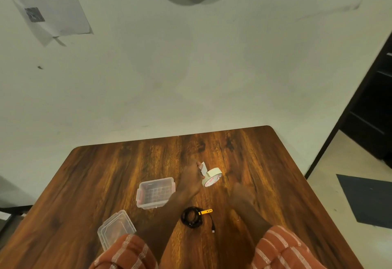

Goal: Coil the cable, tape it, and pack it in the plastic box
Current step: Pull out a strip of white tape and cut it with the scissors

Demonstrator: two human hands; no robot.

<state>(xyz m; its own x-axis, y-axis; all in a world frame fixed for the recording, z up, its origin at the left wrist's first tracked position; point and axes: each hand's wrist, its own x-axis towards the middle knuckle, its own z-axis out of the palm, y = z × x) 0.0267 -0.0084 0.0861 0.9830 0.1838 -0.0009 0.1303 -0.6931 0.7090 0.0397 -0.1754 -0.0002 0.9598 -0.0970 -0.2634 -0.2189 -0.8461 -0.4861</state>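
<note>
In the head view, the left hand (pixel 191 178) holds the roll of tape (pixel 211 177) above the table (pixel 106 173). Its fingers pinch the roll, and a loose end of tape stands up beside the thumb, probably so that a strip can be pulled off. The right hand (pixel 240 194) is blurred; it seems to hold nothing, but I cannot tell how far its fingers are open. The black cable (pixel 192 217) lies already coiled on the table between the two forearms, with a yellow strap (pixel 206 211) on it and its plug end trailing toward the right. The plastic box (pixel 156 192) stands open just left of the left hand, ready to receive the coil. Its lid (pixel 115 228) lies apart, nearer the left sleeve (pixel 127 254). The taping step appears not yet done.
</note>
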